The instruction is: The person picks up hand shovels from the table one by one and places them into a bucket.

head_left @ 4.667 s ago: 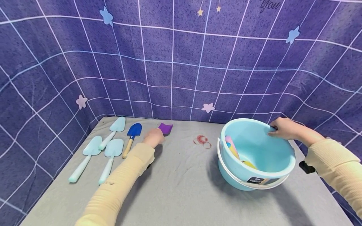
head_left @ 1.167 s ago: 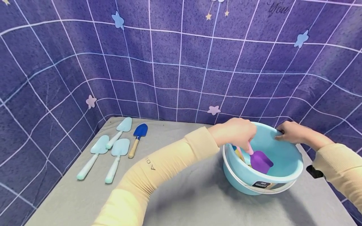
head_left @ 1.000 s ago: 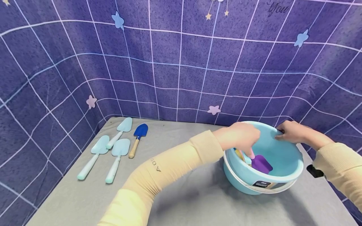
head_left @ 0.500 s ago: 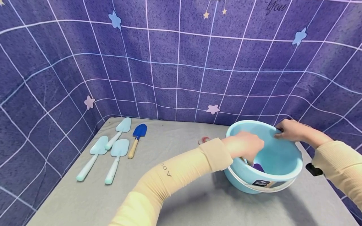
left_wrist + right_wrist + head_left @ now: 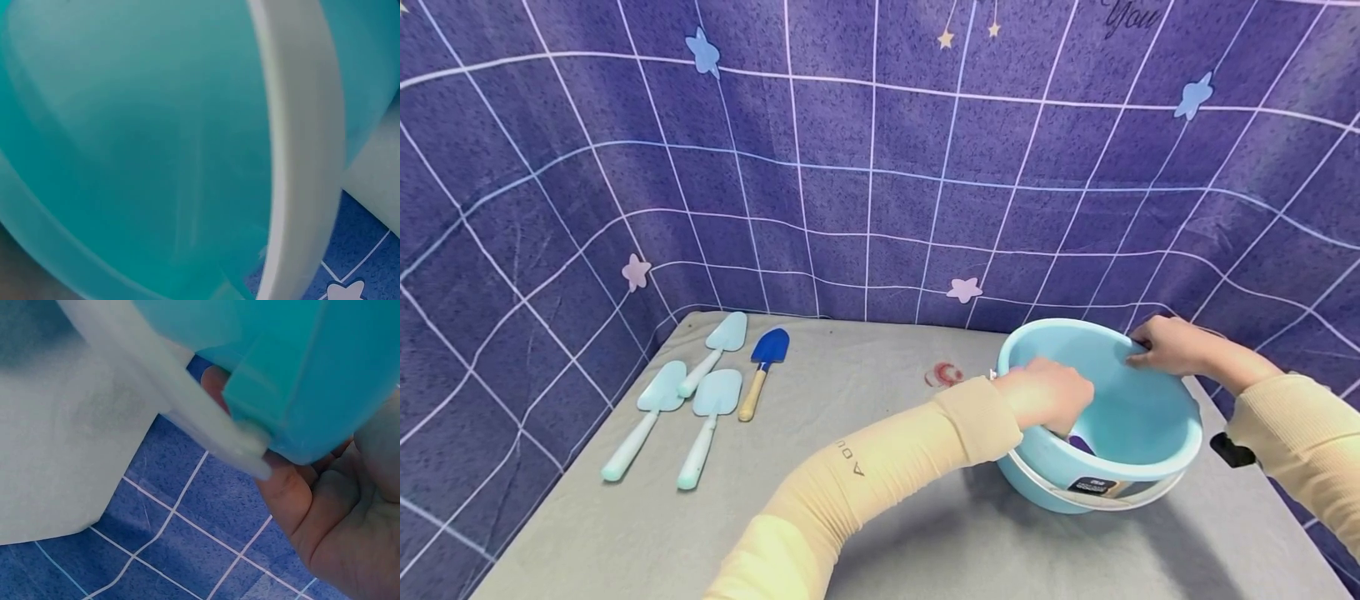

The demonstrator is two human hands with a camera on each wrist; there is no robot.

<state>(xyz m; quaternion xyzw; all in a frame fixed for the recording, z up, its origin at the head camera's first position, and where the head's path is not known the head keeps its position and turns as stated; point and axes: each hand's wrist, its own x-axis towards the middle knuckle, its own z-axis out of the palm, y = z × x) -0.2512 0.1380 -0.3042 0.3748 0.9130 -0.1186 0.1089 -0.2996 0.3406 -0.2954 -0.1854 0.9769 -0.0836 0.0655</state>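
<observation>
Gripping the bucket rim (image 5: 1112,471) with the right hand (image 5: 1168,346); cannot tell for the left hand (image 5: 1051,398), fingertips hidden inside. Brace against tipping; settle the purple scoop (image 5: 1082,445) gently.

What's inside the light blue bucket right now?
Inside the light blue bucket are the left grip and a sliver of something purple beside it. That grip and the bucket's near wall hide whatever else may lie there.

Downward head view, close wrist views, bucket (image 5: 1131,412) in all.
</observation>
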